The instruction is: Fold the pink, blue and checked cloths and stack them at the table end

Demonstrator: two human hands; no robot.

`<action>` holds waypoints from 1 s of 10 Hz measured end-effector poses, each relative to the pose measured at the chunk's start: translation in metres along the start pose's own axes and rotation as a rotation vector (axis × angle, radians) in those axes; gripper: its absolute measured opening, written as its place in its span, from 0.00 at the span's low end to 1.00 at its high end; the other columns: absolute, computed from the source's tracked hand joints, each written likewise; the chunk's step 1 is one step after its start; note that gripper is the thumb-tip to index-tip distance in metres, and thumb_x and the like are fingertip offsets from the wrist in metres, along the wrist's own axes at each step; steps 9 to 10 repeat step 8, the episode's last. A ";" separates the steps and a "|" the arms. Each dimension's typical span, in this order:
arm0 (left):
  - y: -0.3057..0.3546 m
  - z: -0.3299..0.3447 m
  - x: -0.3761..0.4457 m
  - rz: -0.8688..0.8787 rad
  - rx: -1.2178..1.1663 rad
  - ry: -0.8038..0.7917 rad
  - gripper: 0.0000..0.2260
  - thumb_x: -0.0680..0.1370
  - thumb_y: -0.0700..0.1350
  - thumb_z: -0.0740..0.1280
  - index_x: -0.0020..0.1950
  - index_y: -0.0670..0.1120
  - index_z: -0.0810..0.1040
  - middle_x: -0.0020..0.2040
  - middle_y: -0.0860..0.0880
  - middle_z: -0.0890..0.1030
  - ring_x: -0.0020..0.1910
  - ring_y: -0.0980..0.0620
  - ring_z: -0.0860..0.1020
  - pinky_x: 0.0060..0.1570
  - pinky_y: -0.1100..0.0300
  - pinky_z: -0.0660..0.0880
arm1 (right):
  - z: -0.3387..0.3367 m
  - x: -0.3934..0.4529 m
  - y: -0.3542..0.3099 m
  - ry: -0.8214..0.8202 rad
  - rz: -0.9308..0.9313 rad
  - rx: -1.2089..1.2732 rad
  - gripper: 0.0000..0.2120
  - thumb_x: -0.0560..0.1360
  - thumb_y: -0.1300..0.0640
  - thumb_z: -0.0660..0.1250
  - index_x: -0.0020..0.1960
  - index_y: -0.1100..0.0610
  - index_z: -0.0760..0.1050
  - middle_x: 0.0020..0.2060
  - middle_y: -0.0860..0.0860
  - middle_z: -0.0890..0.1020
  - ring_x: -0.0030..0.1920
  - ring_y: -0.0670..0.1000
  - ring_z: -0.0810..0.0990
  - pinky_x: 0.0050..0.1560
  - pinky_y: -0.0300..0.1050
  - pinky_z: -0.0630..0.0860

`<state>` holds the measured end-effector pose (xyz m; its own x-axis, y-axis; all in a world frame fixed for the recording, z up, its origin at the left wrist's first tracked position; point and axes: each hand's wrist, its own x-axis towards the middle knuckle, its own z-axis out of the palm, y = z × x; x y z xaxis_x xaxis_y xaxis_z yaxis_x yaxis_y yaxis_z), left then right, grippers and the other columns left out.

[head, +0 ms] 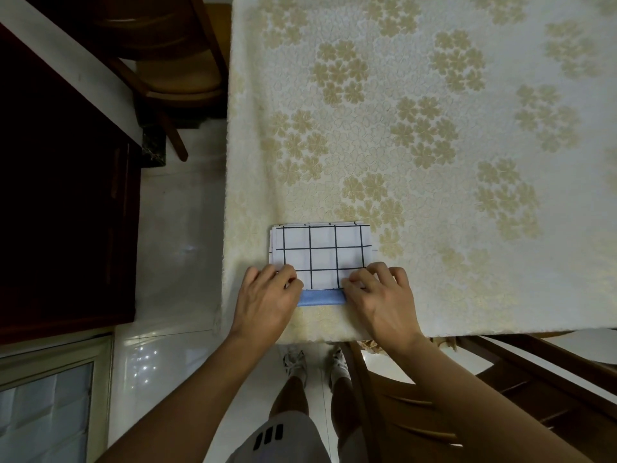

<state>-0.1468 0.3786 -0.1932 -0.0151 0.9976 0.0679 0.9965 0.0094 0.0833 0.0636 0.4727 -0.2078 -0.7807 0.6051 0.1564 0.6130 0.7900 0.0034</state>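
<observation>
A folded white cloth with a dark check (pixel 322 253) lies on top of a folded blue cloth (pixel 321 298), whose near edge shows as a blue strip. The pile sits near the table's near left corner. My left hand (pixel 267 300) grips the pile's near left corner with curled fingers. My right hand (pixel 380 295) grips the near right corner the same way. No pink cloth shows; the pile hides anything under the blue one.
The table (pixel 434 128) wears a cream cloth with a tan flower pattern. A wooden chair (pixel 187 71) stands at the far left and another (pixel 467 396) at the near right. A dark cabinet (pixel 60 202) is on the left.
</observation>
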 end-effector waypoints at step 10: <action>0.004 -0.001 -0.003 -0.078 -0.071 -0.016 0.04 0.73 0.43 0.73 0.42 0.48 0.79 0.43 0.50 0.76 0.40 0.50 0.74 0.42 0.54 0.65 | -0.006 -0.001 0.001 -0.060 0.030 0.046 0.17 0.67 0.58 0.78 0.55 0.54 0.82 0.50 0.51 0.82 0.51 0.57 0.78 0.49 0.52 0.69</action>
